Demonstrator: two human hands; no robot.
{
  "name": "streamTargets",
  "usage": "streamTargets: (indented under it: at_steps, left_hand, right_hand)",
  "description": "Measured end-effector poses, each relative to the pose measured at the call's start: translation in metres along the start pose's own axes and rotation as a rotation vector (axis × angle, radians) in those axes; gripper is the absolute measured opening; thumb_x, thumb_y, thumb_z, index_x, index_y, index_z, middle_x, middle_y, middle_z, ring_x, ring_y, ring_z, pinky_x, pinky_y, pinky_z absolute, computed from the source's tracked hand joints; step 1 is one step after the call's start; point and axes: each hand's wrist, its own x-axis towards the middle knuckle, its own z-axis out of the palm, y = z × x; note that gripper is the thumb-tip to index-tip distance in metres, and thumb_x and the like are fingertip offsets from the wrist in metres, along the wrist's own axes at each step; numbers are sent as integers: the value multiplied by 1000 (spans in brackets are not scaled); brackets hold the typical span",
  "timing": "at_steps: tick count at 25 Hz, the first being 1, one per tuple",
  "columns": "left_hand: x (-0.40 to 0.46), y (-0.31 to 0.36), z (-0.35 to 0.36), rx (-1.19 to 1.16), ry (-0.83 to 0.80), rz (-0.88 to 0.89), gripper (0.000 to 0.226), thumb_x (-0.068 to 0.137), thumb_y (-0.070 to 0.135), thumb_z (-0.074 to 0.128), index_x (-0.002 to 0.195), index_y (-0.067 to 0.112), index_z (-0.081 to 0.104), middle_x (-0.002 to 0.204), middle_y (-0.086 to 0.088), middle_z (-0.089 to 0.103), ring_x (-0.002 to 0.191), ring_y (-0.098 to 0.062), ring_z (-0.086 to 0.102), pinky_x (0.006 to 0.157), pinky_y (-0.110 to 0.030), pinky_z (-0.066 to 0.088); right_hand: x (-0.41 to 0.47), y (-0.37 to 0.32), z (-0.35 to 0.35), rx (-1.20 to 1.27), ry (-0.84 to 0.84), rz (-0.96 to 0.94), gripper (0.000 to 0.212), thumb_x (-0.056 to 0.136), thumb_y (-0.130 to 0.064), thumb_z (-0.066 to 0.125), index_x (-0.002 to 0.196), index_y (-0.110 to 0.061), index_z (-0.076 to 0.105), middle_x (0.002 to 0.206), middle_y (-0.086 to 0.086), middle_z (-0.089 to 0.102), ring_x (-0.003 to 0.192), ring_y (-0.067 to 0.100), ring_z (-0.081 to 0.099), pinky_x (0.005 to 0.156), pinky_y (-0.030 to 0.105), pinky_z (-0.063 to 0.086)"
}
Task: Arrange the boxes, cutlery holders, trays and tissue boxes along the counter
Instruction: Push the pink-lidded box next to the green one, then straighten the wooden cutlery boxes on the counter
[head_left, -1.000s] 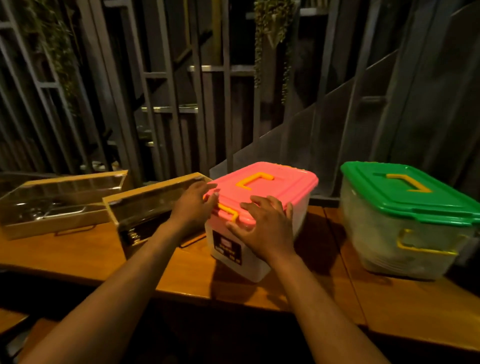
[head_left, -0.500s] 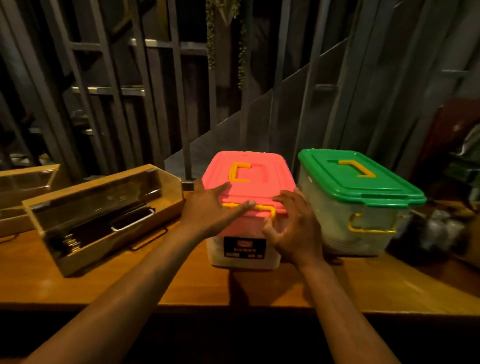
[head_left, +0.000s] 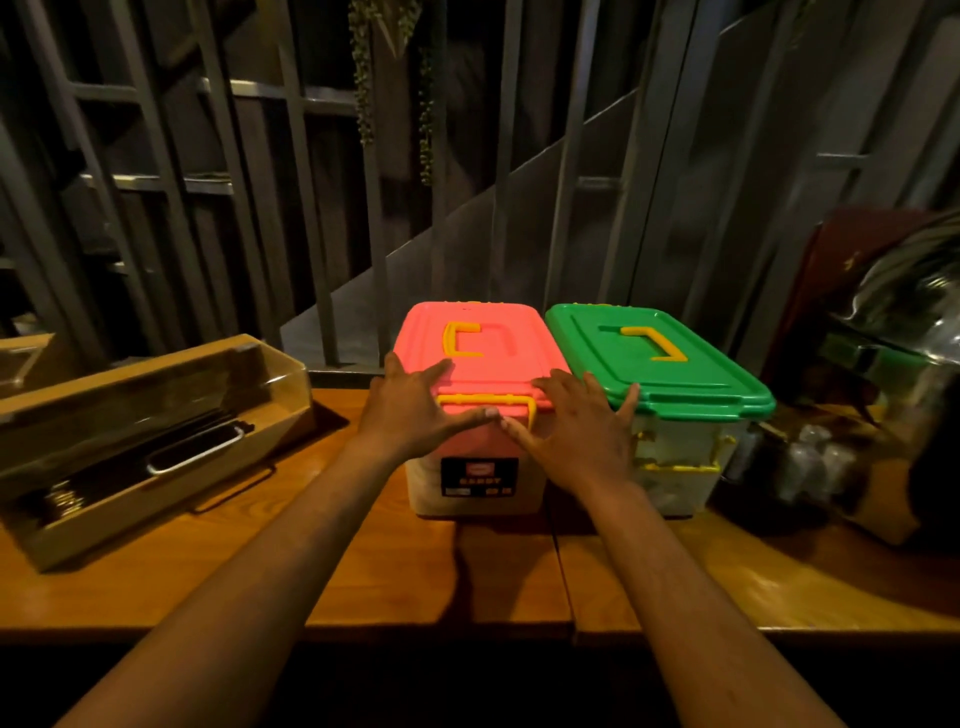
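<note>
While both hands lay flat on the near end of the pink box (head_left: 475, 364), that box stood on the worktop (head_left: 415, 561) with its long side touching, or nearly touching, the green box (head_left: 660, 364) to its right. The left hand (head_left: 415, 410) rested open over the near left corner of the pink lid, fingers reaching across the yellow latch (head_left: 485, 401); the right hand (head_left: 576, 431) was spread open over the near right corner, its outer fingers against the green lid's edge. Neither hand was clamped on anything: both pressed rather than gripped. To the left, well apart, a cutlery holder (head_left: 135, 441) with a clear cover sat askew to the worktop edge. The step in hand appeared to be squaring the pink box against its neighbour. The next move probably called for releasing the pink box and turning to the cutlery holder, which wanted straightening parallel with the boxes. Dim objects at far right could not be identified.
</note>
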Motion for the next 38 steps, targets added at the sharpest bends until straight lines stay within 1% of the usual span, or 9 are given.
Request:
streamTargets:
  at_steps: [7, 10, 13, 16, 19, 22, 26, 29, 38]
  left_hand:
    - [-9, 0, -9, -11, -23, 29, 115, 49, 100, 37, 147, 40, 31, 154, -12, 22, 137, -43, 33, 108, -58, 38]
    - [-33, -3, -1, 73, 59, 54, 86, 80, 78, 46, 151, 37, 21, 161, -11, 12, 145, -39, 17, 109, -56, 33]
    - [-71, -16, 9, 132, 187, 129, 73, 94, 53, 51, 154, 36, 13, 162, -11, 14, 146, -34, 17, 112, -48, 31]
    - [-99, -43, 1, 147, 229, 157, 59, 93, 41, 58, 147, 34, 36, 152, -9, 37, 140, -29, 31, 111, -42, 31]
    - [-119, -82, -23, 200, 262, 138, 46, 92, 43, 58, 137, 34, 50, 143, 1, 48, 133, -21, 40, 104, -39, 39]
    - [-128, -131, -54, 135, 316, 66, 41, 94, 39, 57, 134, 32, 54, 138, 0, 52, 129, -21, 43, 100, -40, 41]
    - [-124, -224, -92, 232, 368, -27, 39, 91, 43, 56, 128, 31, 58, 130, -2, 56, 124, -24, 45, 98, -43, 43]
    - [-111, -282, -109, 294, 367, -224, 46, 91, 54, 49, 128, 28, 57, 131, -9, 54, 126, -31, 42, 101, -47, 40]
    - [-44, -323, -96, 264, 19, -607, 83, 84, 78, 34, 152, 32, 25, 160, -19, 14, 144, -48, 9, 109, -70, 22]
  right_hand:
    - [-3, 2, 1, -12, -23, -45, 71, 85, -78, 32, 142, -37, 35, 156, -6, 33, 146, 27, 24, 109, 75, -3]
    - [-8, 8, 4, -57, -9, -110, 72, 89, -71, 35, 150, -33, 25, 160, -1, 24, 147, 28, 22, 110, 75, -2]
    - [-12, 8, 6, -38, 18, -93, 80, 84, -61, 50, 153, -29, 22, 162, 3, 22, 147, 29, 23, 111, 73, -1]
    - [-31, -27, 13, 191, 93, -30, 82, 71, -51, 59, 147, -27, 38, 159, 7, 29, 146, 33, 22, 113, 70, 2]
    - [-60, -87, 21, 294, 239, -153, 66, 73, -40, 59, 138, -28, 52, 153, 7, 40, 144, 34, 28, 116, 64, 10]
    - [-62, -142, 26, 328, 184, -211, 61, 79, -33, 61, 139, -29, 52, 153, 3, 41, 146, 28, 26, 117, 59, 11]
    - [-50, -226, 50, 421, 112, -206, 55, 79, -32, 61, 134, -30, 56, 146, -2, 50, 141, 27, 36, 117, 56, 12]
    - [-49, -282, 71, 416, 68, -191, 51, 82, -35, 58, 133, -30, 57, 146, -1, 49, 143, 26, 31, 116, 58, 14]
    - [2, -323, 120, 397, -99, -112, 48, 91, -43, 55, 138, -33, 51, 151, -1, 43, 143, 22, 29, 116, 49, 24]
